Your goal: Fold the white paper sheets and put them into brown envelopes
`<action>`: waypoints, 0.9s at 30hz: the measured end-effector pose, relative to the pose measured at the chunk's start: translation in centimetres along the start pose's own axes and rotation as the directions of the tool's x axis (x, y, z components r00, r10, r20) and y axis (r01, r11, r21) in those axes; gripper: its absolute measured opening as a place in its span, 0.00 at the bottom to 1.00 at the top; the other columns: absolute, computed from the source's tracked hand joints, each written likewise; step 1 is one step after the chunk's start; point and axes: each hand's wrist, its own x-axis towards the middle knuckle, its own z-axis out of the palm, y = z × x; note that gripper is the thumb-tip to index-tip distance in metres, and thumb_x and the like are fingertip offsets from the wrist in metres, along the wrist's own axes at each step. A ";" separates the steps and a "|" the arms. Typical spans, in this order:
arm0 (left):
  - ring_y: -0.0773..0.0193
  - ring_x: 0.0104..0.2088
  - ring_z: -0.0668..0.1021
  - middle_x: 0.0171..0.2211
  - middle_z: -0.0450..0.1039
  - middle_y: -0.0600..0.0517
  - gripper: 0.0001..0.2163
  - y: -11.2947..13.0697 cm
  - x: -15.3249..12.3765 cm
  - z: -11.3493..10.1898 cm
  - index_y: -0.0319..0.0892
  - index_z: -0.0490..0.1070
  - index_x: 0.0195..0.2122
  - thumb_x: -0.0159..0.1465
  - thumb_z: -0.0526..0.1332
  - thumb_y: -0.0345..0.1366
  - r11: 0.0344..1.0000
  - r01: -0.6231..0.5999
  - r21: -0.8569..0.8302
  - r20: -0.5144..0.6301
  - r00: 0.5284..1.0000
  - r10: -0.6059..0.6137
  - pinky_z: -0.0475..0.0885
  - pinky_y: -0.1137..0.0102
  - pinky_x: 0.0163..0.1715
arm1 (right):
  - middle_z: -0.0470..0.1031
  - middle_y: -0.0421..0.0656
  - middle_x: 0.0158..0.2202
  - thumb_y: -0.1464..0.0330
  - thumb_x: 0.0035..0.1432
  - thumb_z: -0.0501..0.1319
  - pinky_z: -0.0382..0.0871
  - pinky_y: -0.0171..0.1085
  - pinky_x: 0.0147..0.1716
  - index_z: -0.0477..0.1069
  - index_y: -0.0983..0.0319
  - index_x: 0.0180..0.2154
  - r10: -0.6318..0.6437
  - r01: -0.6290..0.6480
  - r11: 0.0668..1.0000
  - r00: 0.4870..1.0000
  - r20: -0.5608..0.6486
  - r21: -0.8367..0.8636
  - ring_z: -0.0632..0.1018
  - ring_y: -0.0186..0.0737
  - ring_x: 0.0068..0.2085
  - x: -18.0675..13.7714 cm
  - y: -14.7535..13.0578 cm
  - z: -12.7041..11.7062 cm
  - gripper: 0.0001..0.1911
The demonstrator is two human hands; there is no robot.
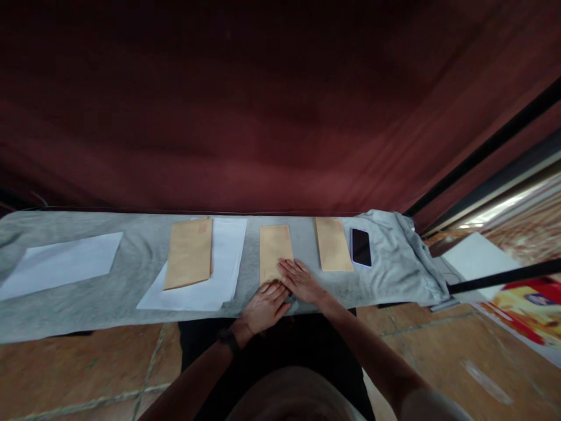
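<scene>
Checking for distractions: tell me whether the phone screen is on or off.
Off: the phone lies face up, its screen wholly dark.

left hand [264,307]: black watch [228,337] at wrist | right sleeve [432,406]: short, light grey

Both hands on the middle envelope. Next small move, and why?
Likely slide both palms along the middle envelope to smooth it: left hand and right hand lie open and flat at its near end, gripping nothing, and it lies flat on the grey cloth.
</scene>
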 end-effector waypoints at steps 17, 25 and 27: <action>0.57 0.65 0.70 0.65 0.69 0.43 0.22 0.4 0.6 1.5 0.38 0.63 0.67 0.75 0.47 0.40 0.978 0.205 0.028 -0.074 0.977 -0.202 0.66 0.58 0.65 | 0.64 0.48 0.69 0.63 0.73 0.54 0.58 0.51 0.70 0.59 0.61 0.69 0.072 -0.063 0.995 0.991 -0.114 0.082 0.67 0.44 0.68 -6.0 -2.9 -1.0 0.27; 0.53 0.72 0.57 0.71 0.58 0.44 0.26 -2.0 4.9 2.8 0.44 0.56 0.71 0.74 0.46 0.44 0.969 0.237 0.070 -0.023 0.971 -0.236 0.56 0.50 0.69 | 0.74 0.48 0.62 0.69 0.70 0.56 0.64 0.51 0.68 0.69 0.60 0.64 0.130 -0.112 0.988 0.976 -0.173 0.111 0.73 0.44 0.63 -5.7 -2.8 -0.4 0.22; 0.53 0.73 0.56 0.72 0.57 0.46 0.26 -3.1 6.3 3.0 0.46 0.55 0.72 0.74 0.47 0.44 0.964 0.259 0.064 -0.022 0.966 -0.258 0.54 0.50 0.69 | 0.73 0.47 0.62 0.69 0.70 0.56 0.64 0.50 0.68 0.68 0.60 0.64 0.133 -0.117 0.988 0.976 -0.175 0.100 0.73 0.43 0.63 -5.7 -2.8 -0.3 0.23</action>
